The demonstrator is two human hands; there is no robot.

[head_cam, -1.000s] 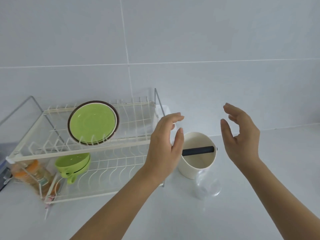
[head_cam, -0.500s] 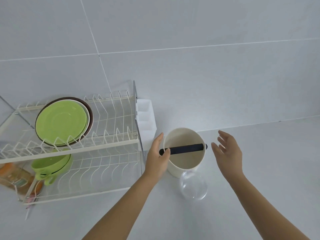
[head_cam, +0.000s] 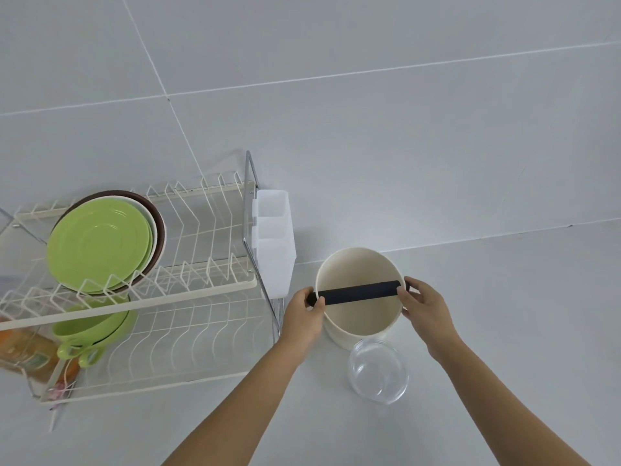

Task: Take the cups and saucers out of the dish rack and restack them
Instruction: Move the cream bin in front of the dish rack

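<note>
Right of centre, the cream container (head_cam: 359, 317) is gripped at its rim by the left hand (head_cam: 304, 316) and right hand (head_cam: 425, 309). It should be lifted level and moved clear. At left, green saucers (head_cam: 99, 245) and cups (head_cam: 90, 326) remain racked in the dish rack (head_cam: 188, 297).

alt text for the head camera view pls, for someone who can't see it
Both hands grip a cream container on a white counter, the left hand and right hand at opposite ends of its black bar. A clear glass stands just in front; to the left, a dish rack holds green saucers above green cups.
</note>
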